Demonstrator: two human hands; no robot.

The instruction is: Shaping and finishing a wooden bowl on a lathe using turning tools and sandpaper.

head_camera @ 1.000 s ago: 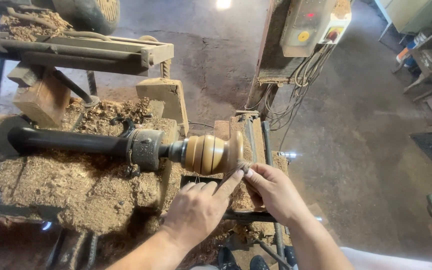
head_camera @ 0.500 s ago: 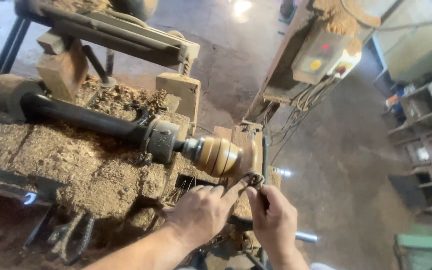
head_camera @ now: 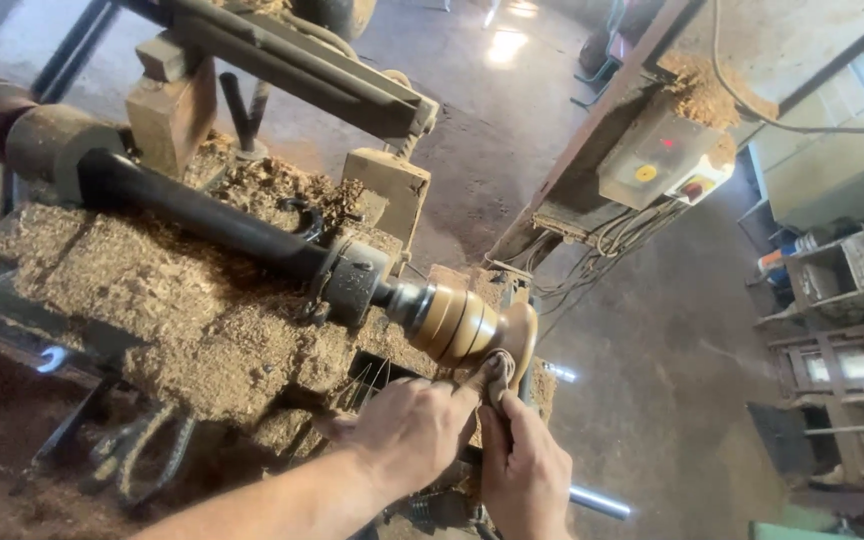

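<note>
Hands (head_camera: 472, 440) lower, pinching workpiece (head_camera: 467, 325)

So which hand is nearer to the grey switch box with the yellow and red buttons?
Right. The right hand is below the switch box, closer to its side; the left hand sits farther away, under the turned wooden piece.

Two bare hands, left hand (head_camera: 407, 435) and right hand (head_camera: 525, 470), with bare forearms; no sleeves, gloves or jewellery visible.

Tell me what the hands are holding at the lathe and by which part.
Both hands, left hand and right hand, pinch a small dark strip against the turned round wooden piece; which part of it they grip cannot be told.
</note>
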